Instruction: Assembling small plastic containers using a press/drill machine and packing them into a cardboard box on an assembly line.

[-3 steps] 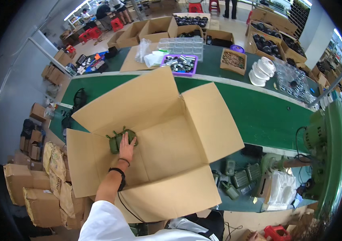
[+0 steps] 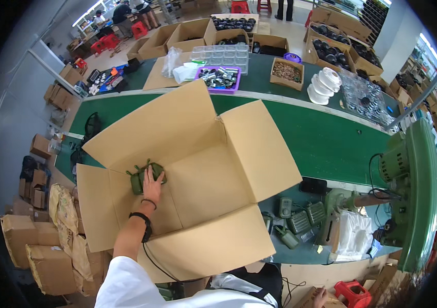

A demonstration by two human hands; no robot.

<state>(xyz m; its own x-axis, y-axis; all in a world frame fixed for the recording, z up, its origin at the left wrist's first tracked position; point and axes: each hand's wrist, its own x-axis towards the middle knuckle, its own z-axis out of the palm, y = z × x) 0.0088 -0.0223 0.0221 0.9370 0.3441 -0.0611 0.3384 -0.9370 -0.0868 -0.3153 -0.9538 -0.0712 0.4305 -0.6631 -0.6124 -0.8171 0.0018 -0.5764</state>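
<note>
A large open cardboard box (image 2: pixel 203 174) lies before me with its flaps spread. In its far left corner sit olive-green devices (image 2: pixel 136 183) with small green loops on top, side by side. My left hand (image 2: pixel 151 186) reaches in from the lower left and grips the right-hand one from above, fingers and thumb apart across it. The palm hides part of the devices. Only a bit of my right hand (image 2: pixel 320 296) shows at the lower edge, beside a cardboard piece; its fingers are mostly hidden.
Similar green devices (image 2: pixel 299 222) lie on the bench right of the box, near a green drill press (image 2: pixel 418 200). Behind are a purple tray of metal parts (image 2: pixel 229 91), white spools (image 2: pixel 324 86) and boxes of black parts (image 2: pixel 331 54). Cartons (image 2: pixel 51 269) stack at left; a red stool (image 2: pixel 353 295) stands lower right.
The whole view has shifted slightly, so the scene sits a little further left. My left hand stays on the green devices, its fingers slightly flatter. More of my right hand shows.
</note>
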